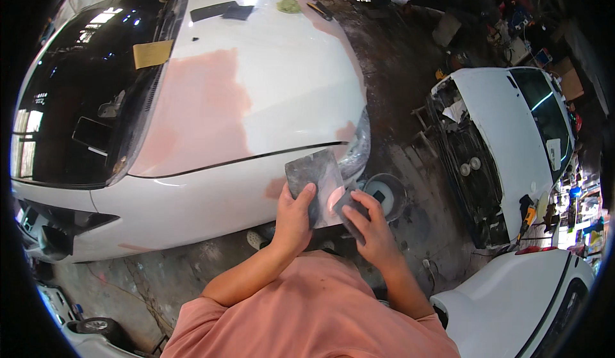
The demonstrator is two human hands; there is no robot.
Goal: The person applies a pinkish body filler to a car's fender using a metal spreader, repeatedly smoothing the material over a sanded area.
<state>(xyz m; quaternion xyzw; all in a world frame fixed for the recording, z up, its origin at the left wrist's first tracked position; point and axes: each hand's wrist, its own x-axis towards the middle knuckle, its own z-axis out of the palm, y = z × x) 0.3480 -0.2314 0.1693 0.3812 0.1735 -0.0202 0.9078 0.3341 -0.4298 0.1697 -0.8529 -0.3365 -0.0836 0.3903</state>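
My left hand [295,217] is closed on a worn grey sheet of sandpaper [309,169], thumb pressed on its face. The sheet's paler right part, with a pinkish smear, reaches toward the other hand. In my right hand [375,230] is a dark grey sanding pad [352,216], gripped by the fingers and held right beside the sheet's edge. Both hands are in front of my chest, near the front corner of a white car [282,102]. Its hood carries a large pink filler patch [198,102]; a smaller pink spot [275,187] marks the fender.
A bucket of cloudy water [389,185] with a dark piece in it stands below my right hand. Dark sanding sheets [213,11], a greenish pad [288,6] and a black tool [320,10] lie on the hood. Another white car [493,134] with an exposed front stands right.
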